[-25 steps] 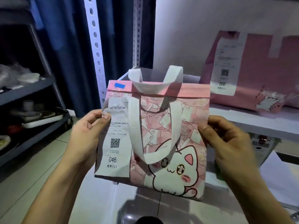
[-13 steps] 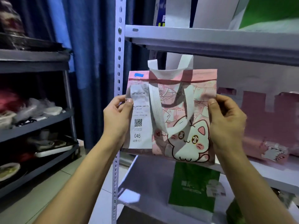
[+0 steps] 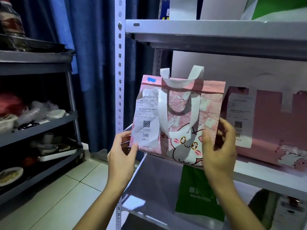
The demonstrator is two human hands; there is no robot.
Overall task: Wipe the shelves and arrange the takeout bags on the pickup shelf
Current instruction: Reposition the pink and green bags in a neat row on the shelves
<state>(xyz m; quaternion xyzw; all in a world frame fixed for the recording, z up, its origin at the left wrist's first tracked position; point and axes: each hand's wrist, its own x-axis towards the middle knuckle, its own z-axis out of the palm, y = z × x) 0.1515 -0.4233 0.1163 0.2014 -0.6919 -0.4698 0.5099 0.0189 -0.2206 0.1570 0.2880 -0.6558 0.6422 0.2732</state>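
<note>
Nearest the viewer, the left hand (image 3: 122,151) pinches the lower left corner of a pink cat bag (image 3: 179,120), thumb on the front by the receipt (image 3: 147,118) numbered 046. The right hand (image 3: 217,146), blurred, lies against the bag's lower right edge; whether its fingers grip cannot be told. The bag is upright at the left front edge of the white middle shelf (image 3: 265,178), white handles (image 3: 181,105) raised. Just beside it, further right, a larger pink bag (image 3: 272,123) stands on the same shelf. Below, a green bag (image 3: 196,193). Far left, a grey rack (image 3: 38,123) holds dishes
</note>
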